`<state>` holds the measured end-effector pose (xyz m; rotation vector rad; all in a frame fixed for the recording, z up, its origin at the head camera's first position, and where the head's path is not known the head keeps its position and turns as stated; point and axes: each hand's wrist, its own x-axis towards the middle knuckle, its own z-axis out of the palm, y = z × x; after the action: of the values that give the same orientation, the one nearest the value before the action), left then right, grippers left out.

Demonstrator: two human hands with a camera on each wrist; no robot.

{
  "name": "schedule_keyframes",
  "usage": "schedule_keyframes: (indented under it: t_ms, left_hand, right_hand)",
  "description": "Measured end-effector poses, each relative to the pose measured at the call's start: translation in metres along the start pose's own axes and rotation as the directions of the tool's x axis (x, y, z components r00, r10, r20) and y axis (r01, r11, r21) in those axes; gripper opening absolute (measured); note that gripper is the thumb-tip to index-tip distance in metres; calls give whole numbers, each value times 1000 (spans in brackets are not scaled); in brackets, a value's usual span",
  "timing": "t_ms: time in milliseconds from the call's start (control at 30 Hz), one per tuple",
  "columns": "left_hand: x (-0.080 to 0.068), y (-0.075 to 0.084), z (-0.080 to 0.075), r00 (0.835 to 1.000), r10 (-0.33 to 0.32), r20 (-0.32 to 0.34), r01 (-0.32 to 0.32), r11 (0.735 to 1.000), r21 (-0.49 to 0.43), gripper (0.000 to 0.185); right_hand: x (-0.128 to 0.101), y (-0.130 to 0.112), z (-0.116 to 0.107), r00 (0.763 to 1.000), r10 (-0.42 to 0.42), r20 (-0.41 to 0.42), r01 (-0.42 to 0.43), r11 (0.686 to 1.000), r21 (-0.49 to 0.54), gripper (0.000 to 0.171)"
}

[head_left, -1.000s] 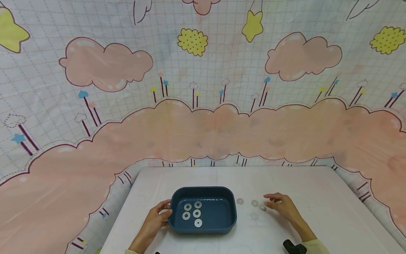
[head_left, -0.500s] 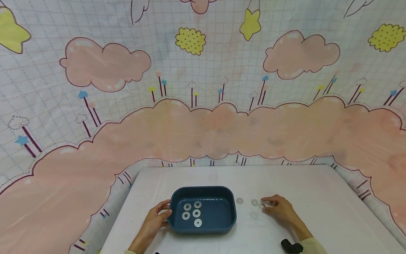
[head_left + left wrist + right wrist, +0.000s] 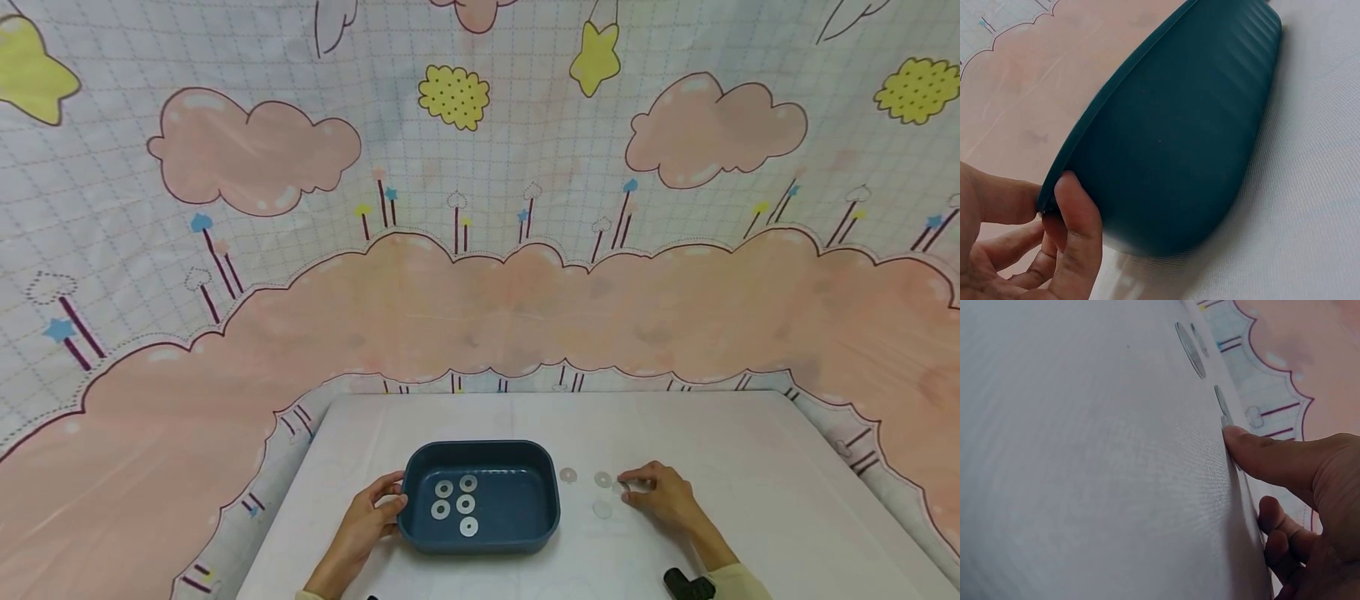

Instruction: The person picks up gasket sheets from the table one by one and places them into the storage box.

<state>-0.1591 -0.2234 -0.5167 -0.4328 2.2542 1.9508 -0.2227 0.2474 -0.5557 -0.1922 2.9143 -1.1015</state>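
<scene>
Fingers (image 3: 1082,231) of the left hand (image 3: 363,515) grip the rim at the left end of a dark blue bin (image 3: 517,500), one of them lying against its outer wall. The bin stands on the white tabletop (image 3: 780,467) with its opening upward, a rounded rectangle whose long axis runs left to right, its two short ends facing sideways. Inside, five pale washers (image 3: 465,503) lie flat in the left half, apart from one another, their holes facing up; being round, they have no long axis. Just beyond the bin's right end, a translucent disc (image 3: 568,475) lies flat, and farther right come a second disc (image 3: 603,480) and, nearer the person, a fainter third disc (image 3: 602,509). At the far right of the row, the right hand (image 3: 663,497) has its thumb and index finger bent at a fourth disc (image 3: 1227,422); the thumb touches it, but whether they grip it I cannot tell.
</scene>
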Motion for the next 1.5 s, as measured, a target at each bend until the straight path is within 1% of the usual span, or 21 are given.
schedule_keyframes:
  t_ms: [133,200,333,433,600,700,900,1133,1333,1500]
  left_hand:
    - [0,0,0,1000,2,0,-2,1000,-3,46]
    - [1,-1,0,1000,2,0,-2,1000,-8,45]
    - [0,0,0,1000,3,3,-3,1000,-12,45]
    - [-1,1,0,1000,8,10,-8,1000,-11,45]
    - [-4,4,-1,999,30,42,-29,999,-21,46]
    - [-4,5,-1,997,43,60,-42,999,-25,47]
    - [-5,4,-1,997,46,54,-45,999,-25,47]
    - [-4,2,-2,998,48,44,-47,999,-15,47]
    - [-2,1,-1,998,39,49,-38,999,-13,47]
    - [-3,2,-2,998,45,45,-44,999,-16,47]
  right_hand:
    - [0,-1,-1,1000,5,4,-5,1000,3,26]
    - [-1,-1,-1,1000,22,7,-22,1000,16,25]
    - [-3,0,-1,999,41,4,-41,996,79,22]
    - [-4,1,-1,999,36,-2,-36,991,128,18]
    - [-6,0,-3,999,46,0,-46,981,189,10]
    - [-7,-2,-5,999,44,4,-44,981,191,6]
    - [-8,-11,-12,999,32,16,-35,976,214,5]
    - [-9,-26,-18,999,-7,45,-9,940,340,10]
    - [-8,-38,-20,999,-18,39,2,922,386,11]
    - [-7,-49,-21,999,-48,22,35,904,427,14]
